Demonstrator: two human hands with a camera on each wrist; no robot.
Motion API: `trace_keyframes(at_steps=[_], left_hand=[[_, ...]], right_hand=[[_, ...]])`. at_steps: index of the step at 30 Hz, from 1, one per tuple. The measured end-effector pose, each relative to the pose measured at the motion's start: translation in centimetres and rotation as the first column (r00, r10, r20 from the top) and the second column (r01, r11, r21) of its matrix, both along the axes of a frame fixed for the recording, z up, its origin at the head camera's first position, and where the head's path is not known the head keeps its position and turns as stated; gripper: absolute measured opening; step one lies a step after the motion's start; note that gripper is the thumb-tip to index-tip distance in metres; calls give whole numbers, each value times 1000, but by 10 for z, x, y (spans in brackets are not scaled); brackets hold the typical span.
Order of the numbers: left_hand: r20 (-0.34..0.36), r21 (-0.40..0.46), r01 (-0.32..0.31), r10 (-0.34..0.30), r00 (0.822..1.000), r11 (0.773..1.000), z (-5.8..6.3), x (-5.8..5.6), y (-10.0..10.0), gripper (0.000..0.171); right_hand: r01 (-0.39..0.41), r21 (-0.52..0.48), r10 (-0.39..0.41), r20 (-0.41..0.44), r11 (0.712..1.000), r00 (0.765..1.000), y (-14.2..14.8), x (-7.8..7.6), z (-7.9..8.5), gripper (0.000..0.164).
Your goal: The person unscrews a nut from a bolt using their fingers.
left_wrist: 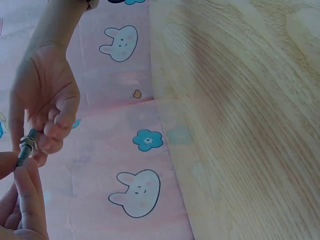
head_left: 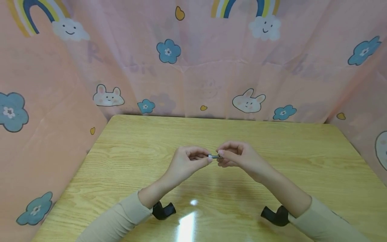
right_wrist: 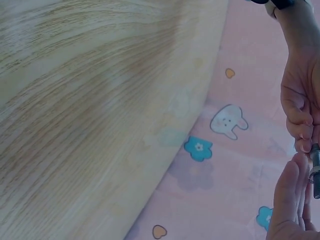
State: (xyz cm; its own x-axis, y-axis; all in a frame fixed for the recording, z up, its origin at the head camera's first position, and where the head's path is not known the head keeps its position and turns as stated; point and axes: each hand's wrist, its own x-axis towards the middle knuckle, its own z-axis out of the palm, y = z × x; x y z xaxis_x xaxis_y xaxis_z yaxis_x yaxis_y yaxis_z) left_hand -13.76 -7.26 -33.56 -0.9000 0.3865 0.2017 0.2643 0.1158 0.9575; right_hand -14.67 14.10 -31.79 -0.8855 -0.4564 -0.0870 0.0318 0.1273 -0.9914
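Over the middle of the table, a metal bolt (head_left: 214,156) is held nearly level between the two hands. The left hand (head_left: 189,161) pinches its left end between thumb and fingertips. A nut (left_wrist: 28,145) sits around the threaded shaft, partway along it, and the shaft's tip extends past it. At the nut, the right hand (head_left: 239,156) holds on with thumb and forefinger, its other fingers loosely bent. In the right wrist view, the bolt's dark threaded end (right_wrist: 316,190) shows near the right edge, beside the right hand's straight fingers (right_wrist: 287,192).
The wood-grain table (head_left: 136,141) spreads beneath both hands, with bright glare near its front. Pink printed cloth (head_left: 199,74) hangs behind and at the sides. Black wrist-worn parts stick out below the left sleeve (head_left: 121,213) and right sleeve (head_left: 323,218).
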Motion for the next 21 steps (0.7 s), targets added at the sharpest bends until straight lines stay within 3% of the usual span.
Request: trace_keyframes(at_steps=[5, 13, 21], left_hand=[[2, -9, -3, 3, 1000, 1000, 1, 0, 1, 18], [3, -19, -13, 13, 1000, 1000, 3, -1, 2, 17], [-14, -5, 2, -3, 1000, 1000, 0, -1, 1, 17]], right_hand=[[-9, -15, 9, 8, 1000, 1000, 2, 0, 0, 16], [-2, -9, 2, 11, 1000, 1000, 1, -1, 2, 21], [-9, -61, 9, -9, 998, 1000, 3, 0, 0, 11]])
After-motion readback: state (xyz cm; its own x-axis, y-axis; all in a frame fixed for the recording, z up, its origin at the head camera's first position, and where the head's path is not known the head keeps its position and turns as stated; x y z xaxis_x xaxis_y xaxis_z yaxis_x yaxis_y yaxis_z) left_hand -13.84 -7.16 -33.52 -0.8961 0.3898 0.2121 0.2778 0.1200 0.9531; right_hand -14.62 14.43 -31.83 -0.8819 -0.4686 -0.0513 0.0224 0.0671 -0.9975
